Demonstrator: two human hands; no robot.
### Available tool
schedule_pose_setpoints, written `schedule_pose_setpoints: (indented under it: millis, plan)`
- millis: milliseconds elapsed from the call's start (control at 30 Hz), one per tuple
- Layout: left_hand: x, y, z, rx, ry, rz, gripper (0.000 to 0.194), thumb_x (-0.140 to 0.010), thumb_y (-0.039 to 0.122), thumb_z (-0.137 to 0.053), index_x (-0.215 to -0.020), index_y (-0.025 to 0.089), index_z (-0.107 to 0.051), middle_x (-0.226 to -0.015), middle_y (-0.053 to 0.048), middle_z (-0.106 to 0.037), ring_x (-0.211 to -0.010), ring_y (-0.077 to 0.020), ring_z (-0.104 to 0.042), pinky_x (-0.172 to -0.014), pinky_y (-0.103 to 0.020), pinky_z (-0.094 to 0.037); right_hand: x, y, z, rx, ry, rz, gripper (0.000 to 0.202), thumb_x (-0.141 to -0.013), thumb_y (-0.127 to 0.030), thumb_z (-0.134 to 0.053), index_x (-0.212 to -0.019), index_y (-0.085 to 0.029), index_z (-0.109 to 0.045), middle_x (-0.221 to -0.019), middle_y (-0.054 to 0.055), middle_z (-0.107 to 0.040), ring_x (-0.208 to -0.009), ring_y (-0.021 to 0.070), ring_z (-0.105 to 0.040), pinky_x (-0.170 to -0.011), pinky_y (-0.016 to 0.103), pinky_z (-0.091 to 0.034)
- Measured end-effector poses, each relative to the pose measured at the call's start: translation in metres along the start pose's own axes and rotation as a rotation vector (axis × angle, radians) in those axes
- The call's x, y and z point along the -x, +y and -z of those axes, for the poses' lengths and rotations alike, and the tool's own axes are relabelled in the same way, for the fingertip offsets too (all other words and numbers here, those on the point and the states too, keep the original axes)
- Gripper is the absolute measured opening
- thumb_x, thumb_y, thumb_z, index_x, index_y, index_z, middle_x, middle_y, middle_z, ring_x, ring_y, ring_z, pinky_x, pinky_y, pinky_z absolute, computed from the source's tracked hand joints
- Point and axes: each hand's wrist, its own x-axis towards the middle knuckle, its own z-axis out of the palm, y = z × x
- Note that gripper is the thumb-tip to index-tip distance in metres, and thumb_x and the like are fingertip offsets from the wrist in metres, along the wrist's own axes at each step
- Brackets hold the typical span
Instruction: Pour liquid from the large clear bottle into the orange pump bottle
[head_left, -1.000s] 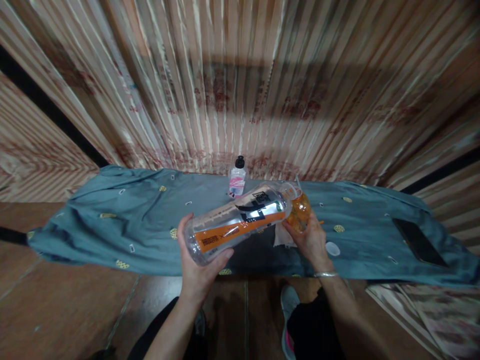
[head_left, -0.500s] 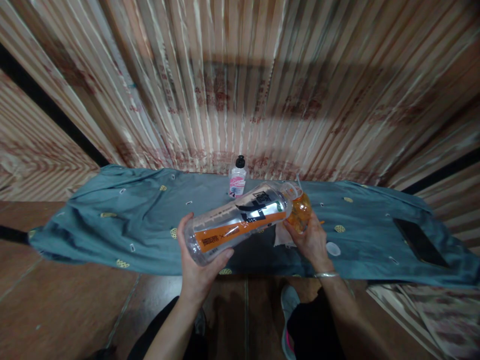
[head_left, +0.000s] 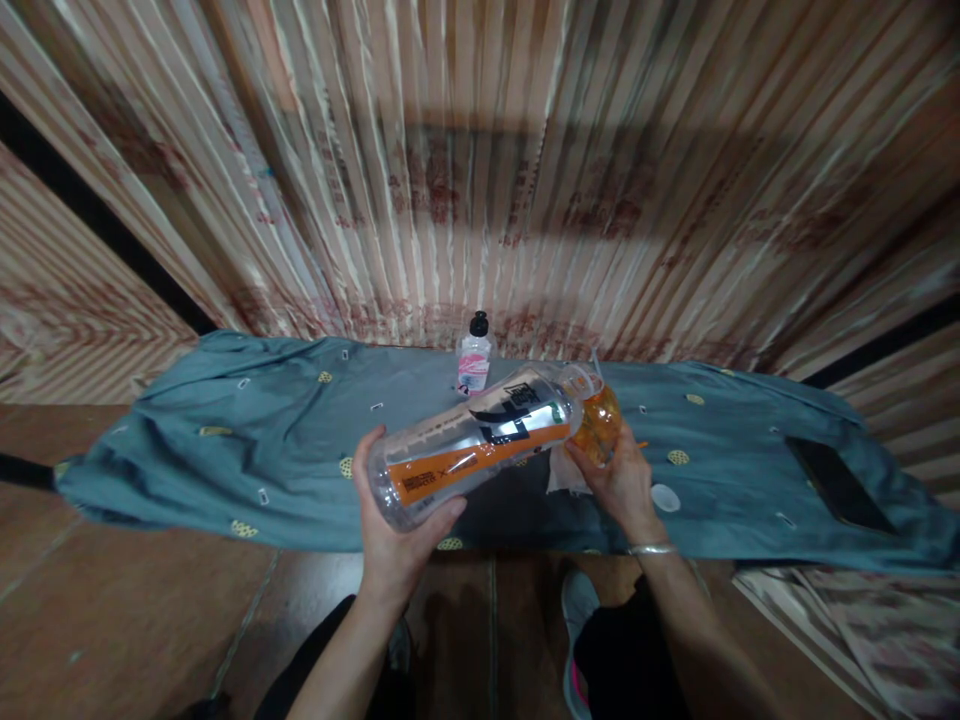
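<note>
Striped beige-and-red curtains [head_left: 465, 180] hang behind a narrow table draped in a blue-green patterned cloth [head_left: 292, 425], and from where I stand the work is all over its middle. One large clear plastic bottle with an orange-and-silver label [head_left: 480, 445] lies tilted in the air, its base cupped by the left hand [head_left: 405, 545], fingers curled round the far side and thumb pressed along the near one, likely because the raised base needs steadying. Its neck points down to the right, over a small rounded clear container with orange contents [head_left: 598, 425], which the right hand [head_left: 622, 485] grips from below, probably to keep it lined up; the far fingertips are hidden, and I cannot tell whether the rims touch. White crumpled tissue [head_left: 568, 474] lies beneath, perhaps against drips. Well apart rests a flat black phone [head_left: 838, 483], seemingly out of harm's way.
</note>
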Motion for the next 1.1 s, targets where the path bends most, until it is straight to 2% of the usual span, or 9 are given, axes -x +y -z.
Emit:
schedule_pose_setpoints:
  millis: [267,500,800,967,1100]
  plan:
    - [-0.007,-0.009,0.01,-0.053,-0.035,-0.028,0.107,-0.045,0.033,-0.096,-0.137,0.028,-0.041,-0.116,-0.004,-0.058,-0.1,-0.0246,-0.066,-0.09,-0.04,-0.056,-0.001,0.0,0.002,-0.013,-0.029,-0.033,0.088,-0.079,-0.077,-0.057,-0.137,-0.012,-0.05,-0.124,0.022,-0.069,-0.11,0.0351,-0.069,-0.09,0.049,-0.057]
    - [0.0,0.001,0.0,-0.005,0.013,-0.012,0.102,-0.05,0.035,-0.095,-0.137,0.029,-0.043,-0.115,-0.003,-0.058,-0.099,-0.0219,-0.065,-0.09,-0.037,-0.055,-0.002,-0.006,0.006,-0.029,-0.072,-0.124,0.107,-0.075,-0.073,-0.064,-0.155,-0.011,-0.029,-0.13,0.023,-0.067,-0.11,0.0379,-0.07,-0.085,0.05,-0.058]
    - [0.0,0.003,-0.002,0.002,0.016,-0.007,0.103,-0.049,0.036,-0.096,-0.137,0.029,-0.043,-0.116,-0.003,-0.059,-0.1,-0.0219,-0.065,-0.09,-0.036,-0.055,-0.004,-0.004,0.005,-0.064,-0.05,-0.033,0.091,-0.076,-0.07,-0.069,-0.143,-0.014,-0.045,-0.131,0.023,-0.066,-0.118,0.0387,-0.065,-0.097,0.051,-0.054]
    - [0.0,0.002,0.0,-0.007,0.019,-0.007,0.101,-0.05,0.033,-0.095,-0.136,0.028,-0.043,-0.113,-0.003,-0.06,-0.096,-0.0201,-0.066,-0.086,-0.034,-0.056,-0.004,-0.004,0.001,-0.087,-0.009,-0.03,0.093,-0.075,-0.073,-0.068,-0.14,-0.011,-0.047,-0.127,0.024,-0.067,-0.116,0.037,-0.066,-0.098,0.053,-0.054]
    - [-0.002,-0.002,0.003,-0.03,-0.003,-0.017,0.104,-0.049,0.033,-0.095,-0.138,0.028,-0.042,-0.119,-0.005,-0.059,-0.099,-0.0217,-0.065,-0.088,-0.036,-0.056,-0.004,-0.001,-0.001,-0.081,-0.007,-0.03,0.092,-0.075,-0.073,-0.067,-0.141,-0.011,-0.047,-0.127,0.022,-0.067,-0.116,0.0358,-0.066,-0.098,0.054,-0.055]
